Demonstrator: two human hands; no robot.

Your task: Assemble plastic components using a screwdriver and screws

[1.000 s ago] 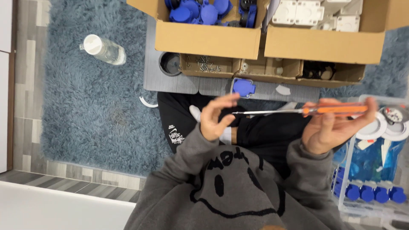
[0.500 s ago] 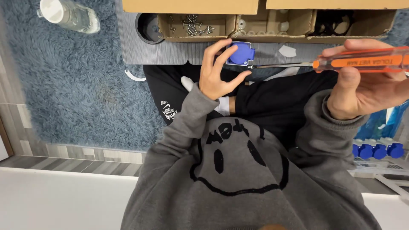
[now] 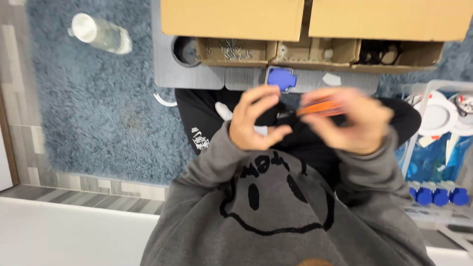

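Here, right hand (image 3: pixel 352 125) gripping orange screwdriver (image 3: pixel 321 107), left hand (image 3: pixel 256 120) half-curled

Beyond my lap, a clear plastic water bottle (image 3: pixel 101 33) lies on its side on the shaggy blue-grey rug (image 3: pixel 88 108). A grey ribbed board (image 3: pixel 197 79) sits ahead of my knees, with a blue square socket insert (image 3: pixel 281 79) resting on it. 2 tan cardboard boxes (image 3: pixel 231 18) stand at its far edge. At my right, a white wire rack (image 3: pixel 419 98) holds round white fittings (image 3: pixel 437 117) and blue caps (image 3: pixel 438 196).
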